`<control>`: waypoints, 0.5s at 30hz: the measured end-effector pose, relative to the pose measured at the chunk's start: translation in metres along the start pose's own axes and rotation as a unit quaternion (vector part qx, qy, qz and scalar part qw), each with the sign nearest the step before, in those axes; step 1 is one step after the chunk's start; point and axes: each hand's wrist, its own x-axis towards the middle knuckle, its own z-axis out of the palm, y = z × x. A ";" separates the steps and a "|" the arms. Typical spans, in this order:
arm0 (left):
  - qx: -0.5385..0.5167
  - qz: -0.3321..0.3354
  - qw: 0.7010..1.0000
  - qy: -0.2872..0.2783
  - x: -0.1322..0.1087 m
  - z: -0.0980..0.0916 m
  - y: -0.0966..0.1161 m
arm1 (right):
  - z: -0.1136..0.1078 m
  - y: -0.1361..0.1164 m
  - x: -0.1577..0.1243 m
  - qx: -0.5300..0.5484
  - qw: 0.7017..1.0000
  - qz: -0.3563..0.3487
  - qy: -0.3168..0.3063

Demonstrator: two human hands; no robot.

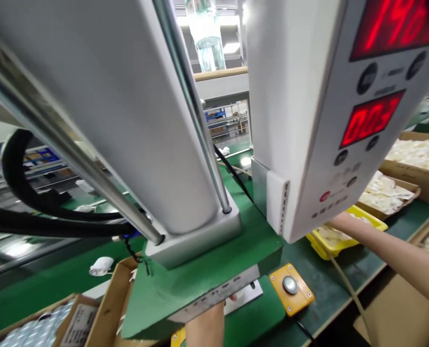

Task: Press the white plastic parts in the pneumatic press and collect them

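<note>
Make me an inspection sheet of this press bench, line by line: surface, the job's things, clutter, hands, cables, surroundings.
Surface: green bench mat; raised green press plate.
Job's things: metal strip under the plate's front edge; yellow plastic tray of pale parts.
Clutter: orange box with silver push button; brown cardboard boxes of pale parts; cardboard box with white label.
Hands: left hand reaches under the metal strip, fingers mostly hidden; right forearm reaches into the yellow tray, hand hidden behind the white control housing.
Cables: black hoses; beige cord.
Surroundings: red digit displays; factory shelving behind.
</note>
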 end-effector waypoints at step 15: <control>-0.071 -0.034 0.996 0.050 -0.016 0.010 -0.009 | -0.006 -0.143 -0.058 0.130 0.969 -0.210 -0.027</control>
